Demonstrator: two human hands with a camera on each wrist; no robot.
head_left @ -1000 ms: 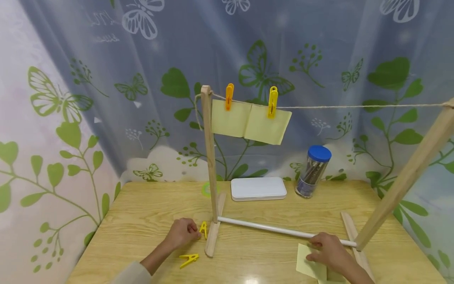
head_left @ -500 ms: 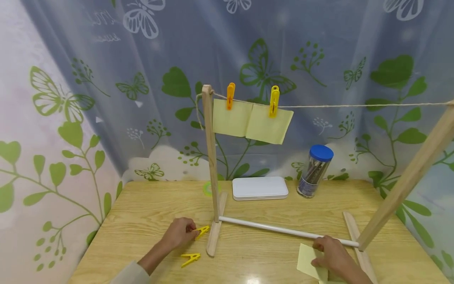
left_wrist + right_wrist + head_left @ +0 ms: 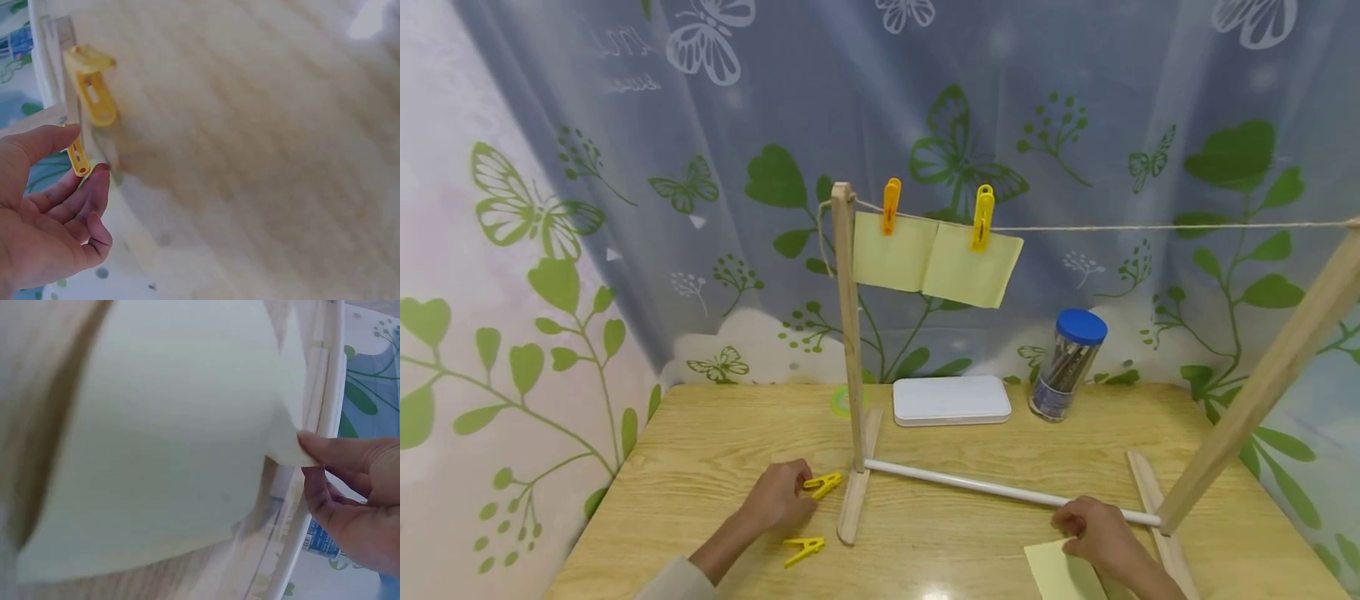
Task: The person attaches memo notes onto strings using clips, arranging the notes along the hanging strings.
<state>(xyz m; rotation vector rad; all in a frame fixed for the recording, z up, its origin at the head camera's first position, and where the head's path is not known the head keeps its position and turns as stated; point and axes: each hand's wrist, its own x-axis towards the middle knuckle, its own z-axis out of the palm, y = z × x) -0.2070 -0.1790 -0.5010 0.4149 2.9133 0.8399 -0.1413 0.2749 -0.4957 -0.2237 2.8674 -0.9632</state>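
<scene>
My left hand (image 3: pixel 778 498) is just left of the wooden stand, pinching a yellow clothespin (image 3: pixel 826 483) between thumb and fingers; the left wrist view shows this clothespin (image 3: pixel 79 160) from its handle end. A second yellow clothespin (image 3: pixel 803 548) lies on the table below that hand. Near the stand's right foot, my right hand (image 3: pixel 1103 540) pinches a corner of a pale yellow paper note (image 3: pixel 1060 568). In the right wrist view, thumb and finger grip the corner of the note (image 3: pixel 289 439), while another broad pale sheet (image 3: pixel 162 425) fills the foreground.
A string (image 3: pixel 1150 227) runs between wooden posts (image 3: pixel 850 333). Two yellow notes (image 3: pixel 891 257) hang from it under an orange clothespin (image 3: pixel 891 207) and a yellow clothespin (image 3: pixel 982 218). A white rod (image 3: pixel 962 481) joins the feet. Behind stand a white case (image 3: pixel 951 400) and a blue-lidded jar (image 3: pixel 1067 367).
My left fingers have taken hold of the upright yellow clothespin, and it now tilts sideways in them. The note at my right hand has shifted down toward the front edge.
</scene>
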